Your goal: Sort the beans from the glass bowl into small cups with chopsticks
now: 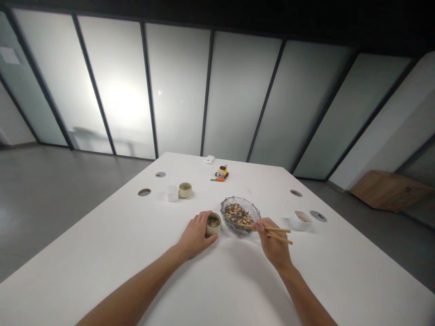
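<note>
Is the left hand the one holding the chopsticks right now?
No, the right hand holds the chopsticks, while the left hand is wrapped around the small round cup.

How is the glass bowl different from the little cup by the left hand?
The glass bowl is see-through, but the little cup is solid beige. The bowl is wide with a bumpy rim; the cup is narrower with a smooth, round one. The left hand holds the cup, while chopsticks reach into the bowl. Both stand on the table with things inside.
</note>
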`<control>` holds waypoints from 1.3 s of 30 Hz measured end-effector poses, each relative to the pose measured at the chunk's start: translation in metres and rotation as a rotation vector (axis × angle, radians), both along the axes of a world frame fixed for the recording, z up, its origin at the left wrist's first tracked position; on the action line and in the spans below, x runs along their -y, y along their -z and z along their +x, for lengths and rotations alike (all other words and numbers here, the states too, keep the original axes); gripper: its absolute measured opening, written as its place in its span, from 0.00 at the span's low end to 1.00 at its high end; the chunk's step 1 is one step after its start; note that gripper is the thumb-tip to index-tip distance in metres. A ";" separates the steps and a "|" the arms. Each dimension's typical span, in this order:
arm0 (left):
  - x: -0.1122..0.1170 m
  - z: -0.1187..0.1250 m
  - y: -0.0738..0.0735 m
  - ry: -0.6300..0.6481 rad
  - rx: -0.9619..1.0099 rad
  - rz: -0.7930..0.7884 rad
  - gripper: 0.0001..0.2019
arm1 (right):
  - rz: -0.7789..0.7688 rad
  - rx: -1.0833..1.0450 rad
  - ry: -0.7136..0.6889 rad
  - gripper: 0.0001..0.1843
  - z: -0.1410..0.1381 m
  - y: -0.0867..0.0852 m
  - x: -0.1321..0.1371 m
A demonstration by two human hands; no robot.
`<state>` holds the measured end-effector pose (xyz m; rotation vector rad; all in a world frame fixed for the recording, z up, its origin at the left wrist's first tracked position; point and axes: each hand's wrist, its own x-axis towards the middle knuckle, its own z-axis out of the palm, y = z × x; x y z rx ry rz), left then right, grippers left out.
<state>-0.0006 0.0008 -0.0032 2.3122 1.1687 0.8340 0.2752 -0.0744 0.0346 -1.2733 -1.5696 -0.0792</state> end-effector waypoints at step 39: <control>-0.002 -0.002 0.002 0.003 -0.016 -0.039 0.35 | -0.045 -0.492 0.090 0.34 0.005 -0.002 -0.005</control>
